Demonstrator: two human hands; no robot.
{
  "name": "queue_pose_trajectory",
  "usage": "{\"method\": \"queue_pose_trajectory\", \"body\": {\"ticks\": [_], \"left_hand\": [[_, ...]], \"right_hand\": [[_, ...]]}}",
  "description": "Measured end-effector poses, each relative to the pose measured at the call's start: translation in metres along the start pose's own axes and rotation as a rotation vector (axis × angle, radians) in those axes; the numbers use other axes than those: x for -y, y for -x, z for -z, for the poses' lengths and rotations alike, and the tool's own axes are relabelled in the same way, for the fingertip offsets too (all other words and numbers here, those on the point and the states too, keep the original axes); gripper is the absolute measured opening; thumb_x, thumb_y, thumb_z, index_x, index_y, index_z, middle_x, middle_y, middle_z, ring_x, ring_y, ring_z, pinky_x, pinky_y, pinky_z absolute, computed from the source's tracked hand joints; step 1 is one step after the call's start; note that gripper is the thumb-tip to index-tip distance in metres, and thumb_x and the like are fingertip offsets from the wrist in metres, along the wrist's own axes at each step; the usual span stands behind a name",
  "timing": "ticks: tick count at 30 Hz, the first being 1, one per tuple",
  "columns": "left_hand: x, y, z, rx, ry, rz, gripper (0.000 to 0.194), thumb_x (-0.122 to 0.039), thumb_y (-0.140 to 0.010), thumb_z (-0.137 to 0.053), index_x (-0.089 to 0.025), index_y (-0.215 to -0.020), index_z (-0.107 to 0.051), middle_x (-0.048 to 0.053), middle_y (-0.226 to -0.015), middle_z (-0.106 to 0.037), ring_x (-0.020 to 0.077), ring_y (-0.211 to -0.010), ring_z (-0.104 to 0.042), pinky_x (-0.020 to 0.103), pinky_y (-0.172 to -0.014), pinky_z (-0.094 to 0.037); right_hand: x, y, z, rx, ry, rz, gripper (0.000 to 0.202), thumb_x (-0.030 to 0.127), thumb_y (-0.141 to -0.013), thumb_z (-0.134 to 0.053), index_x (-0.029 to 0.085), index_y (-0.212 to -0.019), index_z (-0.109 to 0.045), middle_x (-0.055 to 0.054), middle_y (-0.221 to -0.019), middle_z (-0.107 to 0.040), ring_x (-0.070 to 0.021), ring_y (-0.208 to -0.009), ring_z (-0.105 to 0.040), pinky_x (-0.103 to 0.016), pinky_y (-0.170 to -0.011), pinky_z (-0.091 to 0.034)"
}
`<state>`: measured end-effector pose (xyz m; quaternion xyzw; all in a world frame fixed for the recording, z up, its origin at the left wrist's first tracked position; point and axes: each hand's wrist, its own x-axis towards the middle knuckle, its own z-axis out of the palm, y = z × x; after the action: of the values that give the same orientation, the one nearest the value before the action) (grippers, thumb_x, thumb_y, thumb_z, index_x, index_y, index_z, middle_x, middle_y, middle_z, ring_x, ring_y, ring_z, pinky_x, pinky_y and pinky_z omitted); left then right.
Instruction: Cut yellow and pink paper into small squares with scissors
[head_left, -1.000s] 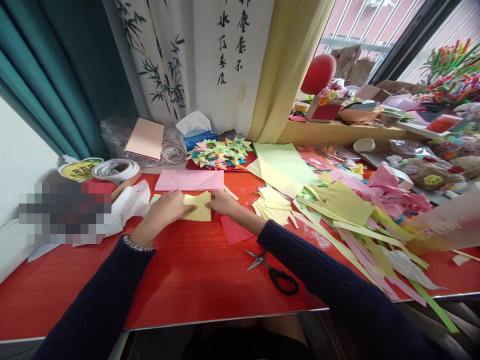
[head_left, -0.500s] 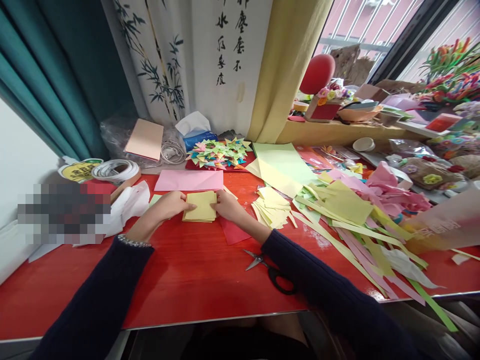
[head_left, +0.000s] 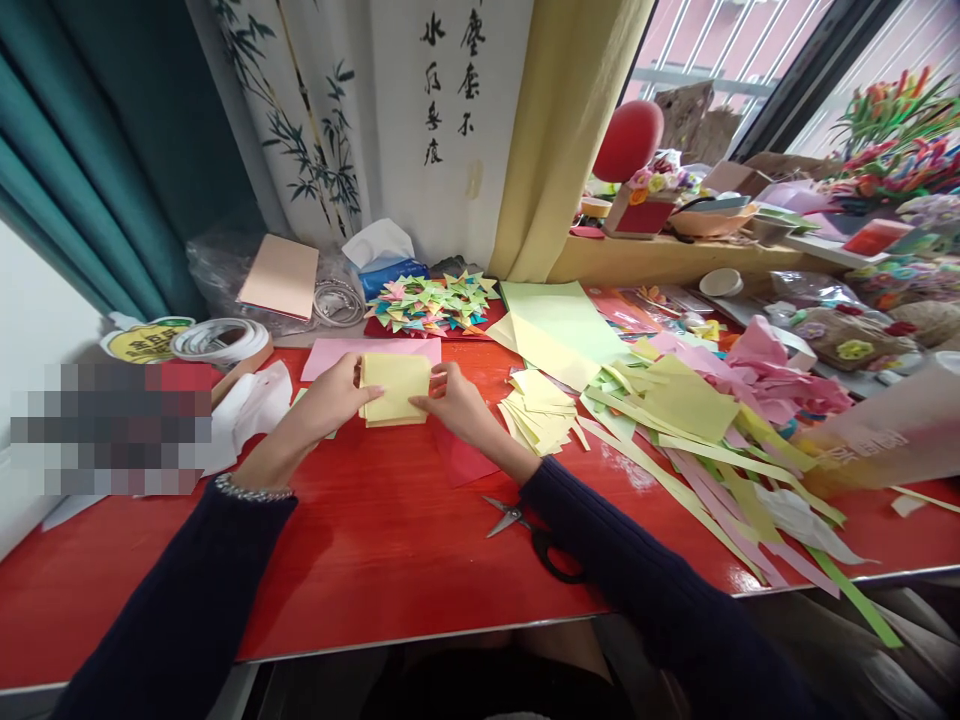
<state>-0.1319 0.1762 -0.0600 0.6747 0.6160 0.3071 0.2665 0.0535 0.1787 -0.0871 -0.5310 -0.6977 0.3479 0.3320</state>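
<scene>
Left fingers (head_left: 370, 393) clamp the yellow stack (head_left: 397, 383), gathered but uneven; right fingers (head_left: 424, 403) touch its edge, grip unclear; loose yellow pieces (head_left: 537, 410) lie apart.

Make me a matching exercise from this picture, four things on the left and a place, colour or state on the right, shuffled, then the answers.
1. Yellow paper stack
2. Scissors
3. Pink sheet
4. Folded paper pieces

A. Multicoloured, heaped
B. Flat, just beyond the left hand
C. Between left hand and right hand
D. Blades apart

Pairs: 1-C, 2-D, 3-B, 4-A
</scene>
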Motion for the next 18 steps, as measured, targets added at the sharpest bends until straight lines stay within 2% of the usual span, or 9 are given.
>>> {"method": "queue_pose_trajectory", "body": {"ticks": [2,3,5,8,11,14,16,18], "left_hand": [[-0.009,0.002,0.003,-0.015,0.0,-0.083,0.038,-0.036,-0.073,-0.057,-0.016,-0.105,-0.051,0.009,-0.106,-0.062,0.0238,-0.095,-0.058,0.034,-0.077,-0.046],[-0.012,0.003,0.003,-0.022,-0.013,-0.12,0.036,-0.036,-0.075,-0.055,-0.017,-0.105,-0.051,0.009,-0.105,-0.061,0.0232,-0.095,-0.058,0.033,-0.077,-0.046],[-0.016,0.005,0.0,-0.03,-0.064,-0.156,0.03,-0.034,-0.077,-0.052,-0.018,-0.103,-0.05,0.006,-0.098,-0.061,0.0216,-0.089,-0.058,0.033,-0.076,-0.045],[-0.011,0.004,-0.007,0.021,-0.145,-0.163,0.025,-0.031,-0.077,-0.052,-0.02,-0.099,-0.048,0.003,-0.09,-0.059,0.0203,-0.082,-0.058,0.033,-0.073,-0.045],[-0.003,0.002,-0.013,0.084,-0.133,-0.158,0.034,-0.031,-0.076,-0.053,-0.021,-0.107,-0.044,0.005,-0.098,-0.058,0.0219,-0.089,-0.057,0.033,-0.075,-0.046],[-0.002,0.003,-0.016,0.075,-0.126,-0.156,0.044,-0.03,-0.079,-0.05,-0.02,-0.119,-0.038,0.008,-0.103,-0.058,0.0233,-0.091,-0.058,0.035,-0.076,-0.047],[-0.006,0.005,-0.017,0.065,-0.157,-0.195,0.05,-0.027,-0.081,-0.047,-0.021,-0.128,-0.031,0.009,-0.106,-0.058,0.0235,-0.089,-0.06,0.035,-0.075,-0.047],[-0.009,0.007,-0.017,0.061,-0.208,-0.289,0.055,-0.025,-0.083,-0.044,-0.024,-0.135,-0.024,0.009,-0.118,-0.055,0.0239,-0.094,-0.059,0.036,-0.078,-0.047]], "right_hand": [[-0.002,-0.003,0.006,-0.057,-0.146,0.09,0.058,0.029,-0.073,-0.064,0.016,-0.122,-0.036,-0.014,-0.122,-0.05,-0.0213,-0.108,-0.052,-0.034,-0.084,-0.046],[-0.004,-0.004,0.008,-0.053,-0.22,0.146,0.058,0.028,-0.074,-0.063,0.018,-0.123,-0.035,-0.013,-0.124,-0.048,-0.0209,-0.111,-0.05,-0.034,-0.085,-0.046],[-0.008,-0.007,0.009,-0.004,-0.29,0.227,0.044,0.025,-0.078,-0.058,0.02,-0.118,-0.039,-0.01,-0.12,-0.052,-0.0199,-0.108,-0.052,-0.035,-0.086,-0.045],[-0.013,-0.009,0.007,0.036,-0.202,0.208,0.025,0.021,-0.082,-0.05,0.018,-0.106,-0.044,-0.009,-0.107,-0.059,-0.0197,-0.097,-0.056,-0.037,-0.083,-0.045],[-0.014,-0.007,0.003,0.05,-0.134,0.158,0.029,0.017,-0.08,-0.048,0.015,-0.109,-0.041,-0.011,-0.104,-0.058,-0.02,-0.091,-0.056,-0.036,-0.079,-0.045],[-0.012,-0.004,0.002,0.064,-0.099,0.173,0.033,0.016,-0.081,-0.045,0.013,-0.113,-0.037,-0.012,-0.104,-0.057,-0.0192,-0.089,-0.055,-0.033,-0.077,-0.045],[-0.011,-0.003,0.002,0.064,-0.064,0.189,0.027,0.016,-0.082,-0.042,0.013,-0.109,-0.039,-0.011,-0.101,-0.057,-0.0186,-0.087,-0.055,-0.031,-0.075,-0.045],[-0.012,-0.003,0.001,0.053,-0.04,0.197,0.019,0.016,-0.084,-0.04,0.014,-0.103,-0.04,-0.011,-0.099,-0.057,-0.018,-0.085,-0.055,-0.03,-0.073,-0.045]]}}
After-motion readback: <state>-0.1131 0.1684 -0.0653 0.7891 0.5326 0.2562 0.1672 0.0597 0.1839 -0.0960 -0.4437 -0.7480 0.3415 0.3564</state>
